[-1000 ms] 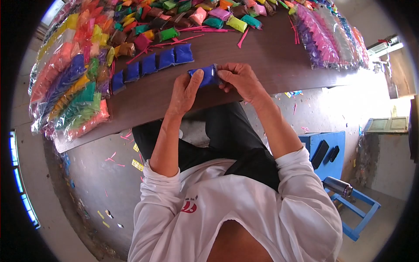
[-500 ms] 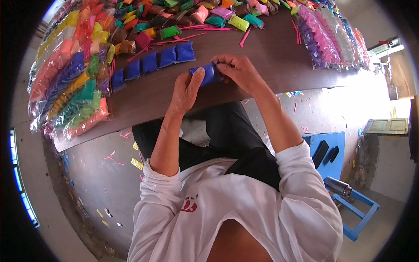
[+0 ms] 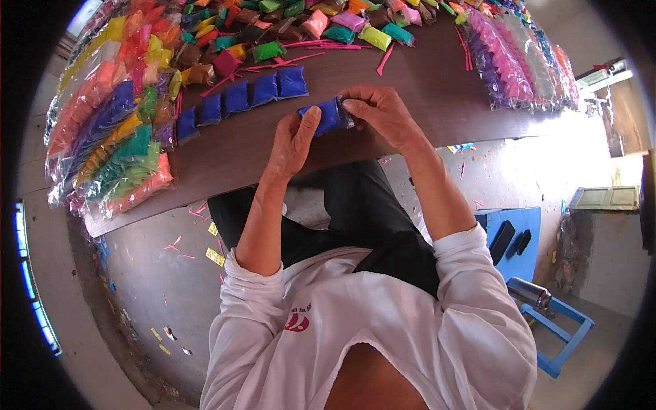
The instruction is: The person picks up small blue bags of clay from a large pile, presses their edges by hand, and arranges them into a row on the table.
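A blue packet [image 3: 328, 117] in clear film is held over the front part of the brown table [image 3: 239, 160]. My left hand [image 3: 292, 142] grips its left end, thumb on top. At its right end, my right hand [image 3: 383, 115] pinches the clear edge between thumb and fingers. Behind and to the left, several blue packets [image 3: 265, 89] lie in a slanting row on the table, apart from my hands.
Packets of many colours [image 3: 294, 24] are heaped at the back. Bagged strips of packets lie at the left [image 3: 116, 137] and right [image 3: 512, 61]. Pink strips [image 3: 385, 59] lie near the heap. A blue stool [image 3: 512, 232] stands at the right.
My right hand has shifted slightly to the right along the packet's end, and more of the clear film edge shows. My left hand has kept its hold.
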{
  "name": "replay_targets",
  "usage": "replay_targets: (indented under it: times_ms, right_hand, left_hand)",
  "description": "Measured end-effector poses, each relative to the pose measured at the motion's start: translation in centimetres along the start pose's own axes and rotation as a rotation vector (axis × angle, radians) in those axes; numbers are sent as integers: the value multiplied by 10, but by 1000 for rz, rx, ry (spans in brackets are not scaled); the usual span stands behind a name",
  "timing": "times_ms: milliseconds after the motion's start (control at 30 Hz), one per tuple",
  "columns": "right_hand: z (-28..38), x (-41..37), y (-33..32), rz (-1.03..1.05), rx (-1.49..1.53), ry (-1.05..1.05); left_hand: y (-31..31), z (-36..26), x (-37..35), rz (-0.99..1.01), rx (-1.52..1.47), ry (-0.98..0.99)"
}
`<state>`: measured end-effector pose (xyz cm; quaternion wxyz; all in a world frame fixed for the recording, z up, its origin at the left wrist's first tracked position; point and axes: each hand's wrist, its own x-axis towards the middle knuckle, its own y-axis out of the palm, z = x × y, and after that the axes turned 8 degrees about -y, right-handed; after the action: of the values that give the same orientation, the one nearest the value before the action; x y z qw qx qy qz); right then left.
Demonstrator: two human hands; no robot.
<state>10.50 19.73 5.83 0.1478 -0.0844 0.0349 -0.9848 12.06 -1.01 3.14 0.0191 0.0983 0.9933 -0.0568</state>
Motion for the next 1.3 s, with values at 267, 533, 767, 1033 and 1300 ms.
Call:
replay_targets:
  times_ms: [267, 533, 767, 1033, 1300]
  right_hand:
    - [-4, 0, 0, -40, -66, 35]
    - [-4, 2, 5, 11, -296, -54]
    - [-7, 3, 11, -73, -91, -27]
    - [-13, -3, 20, -178, 255, 46]
    - [-5, 4, 8, -52, -194, -82]
  left_hand:
    - [-1, 18, 7, 6, 39, 50]
    - [-1, 16, 5, -7, 37, 30]
    - [0, 11, 5, -6, 46, 41]
    - [4, -6, -2, -13, -65, 49]
    - [3, 3, 1, 14, -62, 28]
